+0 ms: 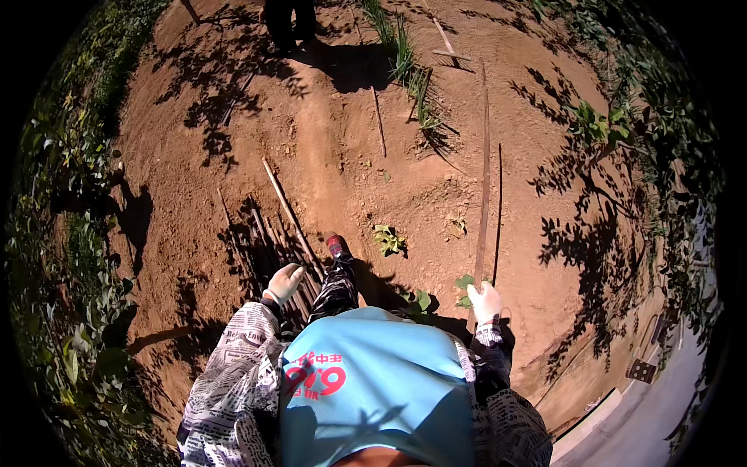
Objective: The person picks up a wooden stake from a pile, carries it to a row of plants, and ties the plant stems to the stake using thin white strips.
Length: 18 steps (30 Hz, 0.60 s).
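My right hand [485, 302], in a white glove, is closed around the lower part of a long thin wooden pole [485, 175] that reaches up and away over the bare soil. Green leaves [464, 282] lie beside that grip. My left hand [285, 282], also gloved, is at the lower left with its fingers curled, above a bundle of wooden sticks [262, 233]. Whether it grips one of them does not show clearly. A longer pale stick [287, 204] lies slanted across the bundle's right side, near my foot [335, 245].
Another person [286, 23] stands at the top, legs visible. A row of green plants [402, 58], a loose stick [379, 121] and a long-handled tool [450, 53] are ahead. Dense foliage borders the left and right. A pale paved strip [630, 408] runs along the lower right.
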Available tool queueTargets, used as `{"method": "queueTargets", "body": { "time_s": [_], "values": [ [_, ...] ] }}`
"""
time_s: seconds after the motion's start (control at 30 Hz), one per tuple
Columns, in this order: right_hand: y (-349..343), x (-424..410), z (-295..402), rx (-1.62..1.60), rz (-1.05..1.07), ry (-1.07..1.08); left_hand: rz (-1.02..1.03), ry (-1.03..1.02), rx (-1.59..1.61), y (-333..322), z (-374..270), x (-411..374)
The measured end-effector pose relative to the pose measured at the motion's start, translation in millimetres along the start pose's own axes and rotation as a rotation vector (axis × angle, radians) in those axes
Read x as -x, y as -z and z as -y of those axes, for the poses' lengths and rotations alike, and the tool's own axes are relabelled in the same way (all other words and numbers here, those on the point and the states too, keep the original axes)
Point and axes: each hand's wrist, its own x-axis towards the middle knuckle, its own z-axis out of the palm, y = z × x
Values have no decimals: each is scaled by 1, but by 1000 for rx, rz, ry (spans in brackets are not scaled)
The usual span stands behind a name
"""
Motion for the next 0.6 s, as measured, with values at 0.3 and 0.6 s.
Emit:
{"method": "queueTargets", "body": {
  "time_s": [0.3,0.6],
  "values": [
    [-42,-73,131,-271,-29,-100,-3,-257,-213,128,-145,-180],
    [-73,-195,190,-107,25,-259,138,-226,-242,206,-184,-282]
  ]
}}
